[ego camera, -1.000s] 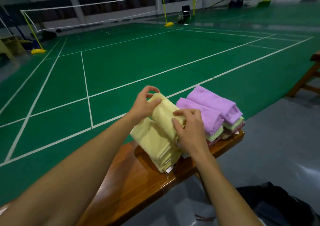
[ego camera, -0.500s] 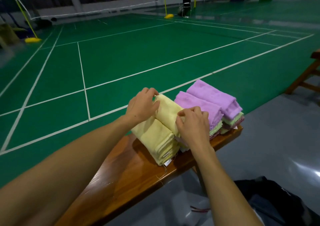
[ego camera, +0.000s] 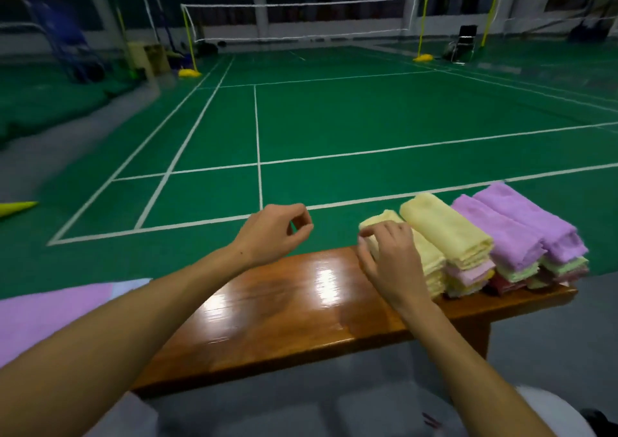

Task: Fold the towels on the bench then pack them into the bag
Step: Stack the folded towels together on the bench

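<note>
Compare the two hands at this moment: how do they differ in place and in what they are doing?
The left hand hangs in the air over the far edge of the bench, touching nothing, while the right hand rests on the nearest yellow towel stack. The left hand's thumb and forefinger curl toward each other around nothing; the right hand's fingers spread over the towel's top. Both are bare, and both reach in from the near side.

Counter [ego camera: 301,306]: varnished wood, glossy, with bright reflections. Folded towels [ego camera: 448,236]: soft terry cloth, matt, fuzzy nap. Court floor [ego camera: 368,119]: smooth, slight sheen.
</note>
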Demonstrator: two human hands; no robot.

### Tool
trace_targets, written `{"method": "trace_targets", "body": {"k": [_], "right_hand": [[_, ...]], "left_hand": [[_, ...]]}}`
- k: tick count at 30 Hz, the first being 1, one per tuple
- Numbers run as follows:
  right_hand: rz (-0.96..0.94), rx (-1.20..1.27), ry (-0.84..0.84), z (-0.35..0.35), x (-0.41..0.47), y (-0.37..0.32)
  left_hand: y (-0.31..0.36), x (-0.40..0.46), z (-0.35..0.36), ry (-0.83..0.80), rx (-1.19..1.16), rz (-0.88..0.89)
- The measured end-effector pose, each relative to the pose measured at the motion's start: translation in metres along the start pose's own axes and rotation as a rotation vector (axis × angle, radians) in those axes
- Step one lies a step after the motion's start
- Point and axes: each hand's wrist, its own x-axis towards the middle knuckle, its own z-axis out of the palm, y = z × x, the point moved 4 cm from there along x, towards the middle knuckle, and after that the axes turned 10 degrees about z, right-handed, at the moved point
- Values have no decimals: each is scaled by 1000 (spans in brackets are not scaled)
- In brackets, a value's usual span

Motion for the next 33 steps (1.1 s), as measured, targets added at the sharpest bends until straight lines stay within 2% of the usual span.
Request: {"method": "trace_targets", "body": {"k": [4,12,17,20,24,27,33], "right_hand": [[-110,63,-154,57,-29,-72],[-290,169,-533,181,-84,-228],[-354,123,-791,240,-121,-311],[-271,119,-899,271,-138,-348],[-109,68,-950,299,-150,-377],[14,51,-1002,313,-152,-385],[163,245,-1104,326,-144,-380]], "left_hand": [[-54,-94,-41,-100,73,-112],[-165,-280,-108,-263,261,-485],[-209,-367,-133,-247,307,-653],[-226,-403,-142,-253,312,-727],[-239,-436,-146,-230,288,-786],[-244,-450,-148,-132,284,-826],[-253,-484,-165,132,425,-1087]]}}
